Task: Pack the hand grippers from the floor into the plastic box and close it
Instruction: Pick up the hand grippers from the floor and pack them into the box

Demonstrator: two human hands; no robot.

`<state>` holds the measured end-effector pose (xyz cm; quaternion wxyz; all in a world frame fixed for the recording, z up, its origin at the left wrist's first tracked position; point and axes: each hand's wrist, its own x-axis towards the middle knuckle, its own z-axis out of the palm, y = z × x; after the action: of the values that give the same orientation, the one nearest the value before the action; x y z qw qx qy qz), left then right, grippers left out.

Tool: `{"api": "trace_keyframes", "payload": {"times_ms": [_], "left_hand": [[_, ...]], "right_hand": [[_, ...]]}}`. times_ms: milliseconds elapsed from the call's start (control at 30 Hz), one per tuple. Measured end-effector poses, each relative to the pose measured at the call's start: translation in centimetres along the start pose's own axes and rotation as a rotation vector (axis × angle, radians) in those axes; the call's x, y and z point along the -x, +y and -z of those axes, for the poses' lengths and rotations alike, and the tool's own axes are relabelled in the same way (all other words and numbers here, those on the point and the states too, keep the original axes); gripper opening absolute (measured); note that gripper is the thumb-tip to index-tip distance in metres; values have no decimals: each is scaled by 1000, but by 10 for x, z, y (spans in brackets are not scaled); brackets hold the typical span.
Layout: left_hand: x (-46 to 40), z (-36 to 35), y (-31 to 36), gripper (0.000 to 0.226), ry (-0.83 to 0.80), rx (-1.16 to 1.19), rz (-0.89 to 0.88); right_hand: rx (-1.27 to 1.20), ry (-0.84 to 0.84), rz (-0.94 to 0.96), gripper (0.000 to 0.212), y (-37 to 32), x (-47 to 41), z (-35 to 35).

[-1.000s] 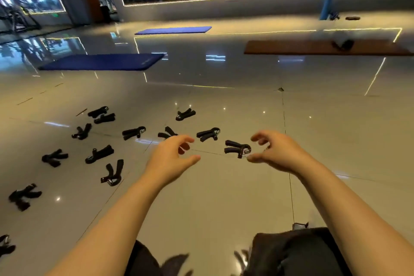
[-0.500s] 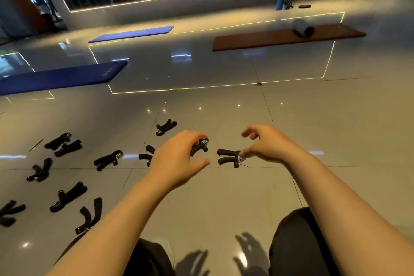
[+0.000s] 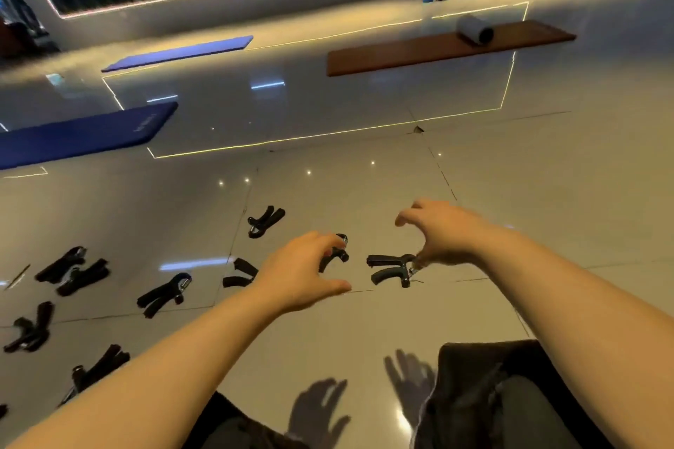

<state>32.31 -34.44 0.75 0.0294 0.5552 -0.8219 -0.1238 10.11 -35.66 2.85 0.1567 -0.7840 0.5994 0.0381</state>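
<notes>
Lying on the glossy floor (image 3: 364,321), we saw black hand grippers scattered from the middle out to the left edge. One hand gripper (image 3: 392,268) lay just under the right hand (image 3: 443,235), whose fingers were spread and curved, the thumb about touching its metal end; we could not tell if it gripped. The left hand (image 3: 299,272) hovered half-open over another gripper (image 3: 335,253), holding nothing. We saw no box. Beyond lay a blue mat (image 3: 84,133) and a brown mat (image 3: 437,47).
</notes>
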Motion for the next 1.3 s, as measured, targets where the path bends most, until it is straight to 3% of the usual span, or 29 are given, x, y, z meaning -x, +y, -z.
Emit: {"api": "trace_keyframes", "payload": {"times_ms": [67,167,267,400,567,767,867,933,1033,1300], "left_hand": [[-28,2,-13,63,3,-79,-14],[-71,-12,-46,65,14,-162,1],[-94,-44,-81,69,-88,-189,32],[-117,-93,-122,73,-209,-386,-72],[-177,-163,-156,75,-191,-270,-34],[-206,-251,-209,86,-205,-117,164],[-214,-258,-238,93,-264,-192,195],[-223,-253,-253,95,-253,-256,124],[-242,-249,-263,97,-252,-311,46],[-278,-280,-254,103,-237,36,301]], "right_hand": [[-20,45,22,73,5,-27,5],[72,-91,102,82,8,-63,-4],[220,-173,140,84,17,-99,-23],[391,-244,235,79,31,-146,-66],[293,-323,236,80,53,-201,-157],[228,-461,142,89,83,-243,-235],[251,-427,168,86,101,-262,-245],[275,-371,205,84,110,-277,-244],[211,-199,163,81,125,-297,-254],[163,-294,125,113,114,-332,-279]]}}
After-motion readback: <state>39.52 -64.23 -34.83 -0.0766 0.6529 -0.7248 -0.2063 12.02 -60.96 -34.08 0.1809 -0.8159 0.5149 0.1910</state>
